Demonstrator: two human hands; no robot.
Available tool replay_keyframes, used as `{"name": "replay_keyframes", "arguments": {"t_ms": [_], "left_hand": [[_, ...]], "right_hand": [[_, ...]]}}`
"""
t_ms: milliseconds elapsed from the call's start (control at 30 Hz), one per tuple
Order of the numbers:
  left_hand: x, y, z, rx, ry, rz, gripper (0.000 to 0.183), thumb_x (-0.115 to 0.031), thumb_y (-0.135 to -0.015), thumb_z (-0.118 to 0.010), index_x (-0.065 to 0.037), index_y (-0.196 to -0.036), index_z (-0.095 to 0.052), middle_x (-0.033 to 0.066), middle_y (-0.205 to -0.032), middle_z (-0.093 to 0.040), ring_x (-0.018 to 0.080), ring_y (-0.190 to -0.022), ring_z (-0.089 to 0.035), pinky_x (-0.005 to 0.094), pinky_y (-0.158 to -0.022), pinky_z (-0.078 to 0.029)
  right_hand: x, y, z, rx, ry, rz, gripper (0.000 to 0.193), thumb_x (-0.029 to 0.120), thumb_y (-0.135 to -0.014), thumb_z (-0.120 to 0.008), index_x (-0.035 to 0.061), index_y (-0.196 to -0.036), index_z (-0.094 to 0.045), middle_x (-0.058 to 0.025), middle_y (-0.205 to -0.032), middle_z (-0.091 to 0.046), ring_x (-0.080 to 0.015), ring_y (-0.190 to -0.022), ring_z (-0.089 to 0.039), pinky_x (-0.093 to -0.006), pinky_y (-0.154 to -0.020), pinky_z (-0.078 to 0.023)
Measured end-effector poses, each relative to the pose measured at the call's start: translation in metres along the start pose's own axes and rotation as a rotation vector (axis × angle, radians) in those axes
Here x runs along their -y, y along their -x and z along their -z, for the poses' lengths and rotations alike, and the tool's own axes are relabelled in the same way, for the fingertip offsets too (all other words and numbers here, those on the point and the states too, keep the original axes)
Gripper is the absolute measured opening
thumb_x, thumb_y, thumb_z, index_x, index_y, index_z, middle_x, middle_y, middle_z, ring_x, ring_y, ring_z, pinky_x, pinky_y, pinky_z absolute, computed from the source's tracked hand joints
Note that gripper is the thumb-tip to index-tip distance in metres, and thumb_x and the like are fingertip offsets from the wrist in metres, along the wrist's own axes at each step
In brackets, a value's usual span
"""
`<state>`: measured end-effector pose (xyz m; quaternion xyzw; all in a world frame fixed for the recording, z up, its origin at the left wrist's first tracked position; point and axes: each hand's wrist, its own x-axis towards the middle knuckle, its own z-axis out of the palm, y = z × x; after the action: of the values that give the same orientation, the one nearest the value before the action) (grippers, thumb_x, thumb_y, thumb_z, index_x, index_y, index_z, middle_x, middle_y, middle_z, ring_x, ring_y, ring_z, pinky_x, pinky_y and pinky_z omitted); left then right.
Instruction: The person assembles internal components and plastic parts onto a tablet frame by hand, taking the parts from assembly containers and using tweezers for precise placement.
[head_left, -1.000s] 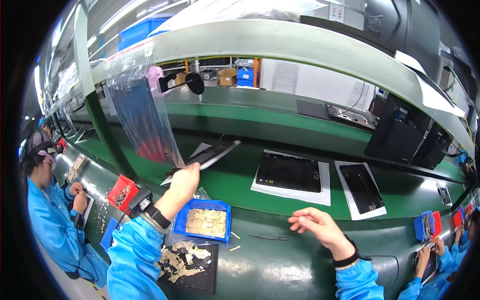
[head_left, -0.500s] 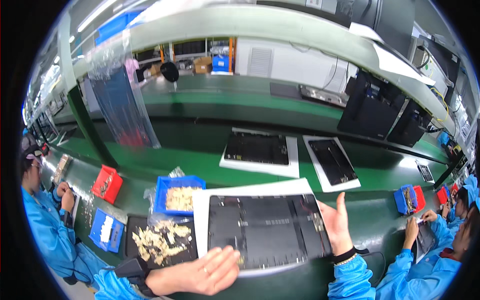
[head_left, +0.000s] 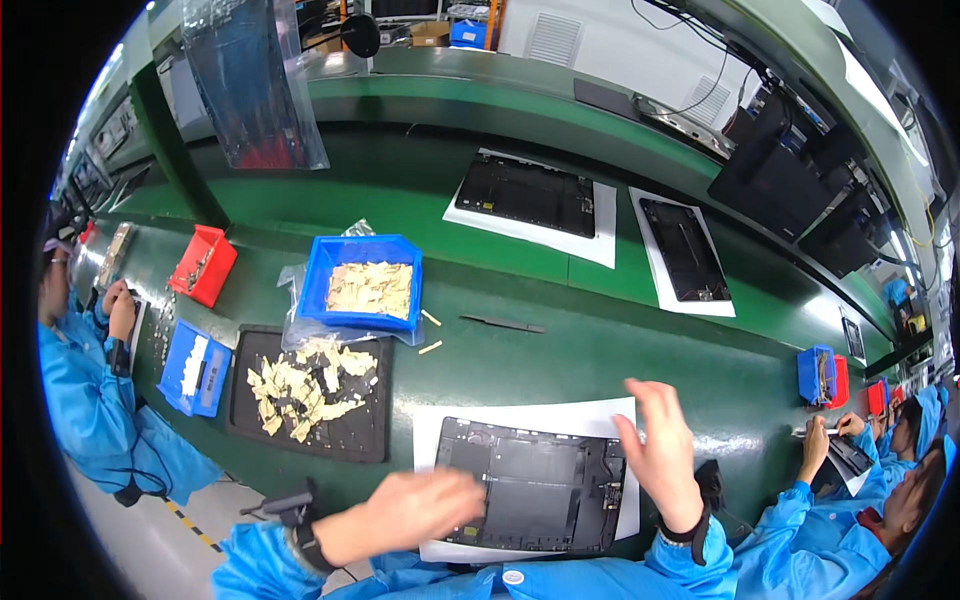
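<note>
A black tablet-like housing lies on a white sheet at the bench's near edge, its inner side up, with small parts along its borders. My left hand hovers over the housing's left edge, slightly blurred. Its fingers look stretched out, and I see nothing in them. At the housing's upper right corner, my right hand is raised with thumb and fingers apart, holding nothing. To the left is a dark tray of torn cream-coloured strips. Behind it, a blue bin holds more cream pieces.
Dark tweezers lie beyond the sheet. Two more housings rest on white sheets on the raised ledge. A red bin and a small blue bin stand left. Co-workers in blue sit on both sides.
The view has tilted down. The housing and its sheet have come nearer to me and now lie flat. My right hand has come off the housing's right edge and risen.
</note>
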<state>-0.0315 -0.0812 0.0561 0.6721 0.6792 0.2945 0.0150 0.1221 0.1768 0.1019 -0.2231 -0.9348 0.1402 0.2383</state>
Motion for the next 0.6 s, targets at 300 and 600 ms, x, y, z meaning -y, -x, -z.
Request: {"name": "replay_keyframes", "arguments": {"t_ms": [300,600], "left_hand": [[0.017,-0.036,-0.037,-0.029,-0.252,0.194,0.022,-0.020,-0.077,-0.062,-0.011,-0.097,-0.061,0.0031,-0.094,-0.057,0.0197,-0.087,-0.058,0.0331,-0.071,-0.051],[0.012,-0.003,-0.012,-0.041,-0.408,0.262,0.020,-0.017,-0.078,-0.058,-0.011,-0.096,-0.063,0.0050,-0.104,-0.061,0.0197,-0.093,-0.056,0.0323,-0.077,-0.043]], "right_hand": [[0.027,-0.022,-0.072,0.434,-0.173,0.336,0.019,0.017,-0.080,-0.071,0.0063,-0.093,-0.063,-0.0092,-0.092,-0.060,-0.0284,-0.090,-0.060,-0.0372,-0.077,-0.050],[0.025,-0.016,-0.078,0.308,-0.225,0.306,0.013,0.011,-0.076,-0.074,0.0056,-0.080,-0.063,-0.0063,-0.081,-0.061,-0.0258,-0.079,-0.060,-0.0358,-0.066,-0.049]]}}
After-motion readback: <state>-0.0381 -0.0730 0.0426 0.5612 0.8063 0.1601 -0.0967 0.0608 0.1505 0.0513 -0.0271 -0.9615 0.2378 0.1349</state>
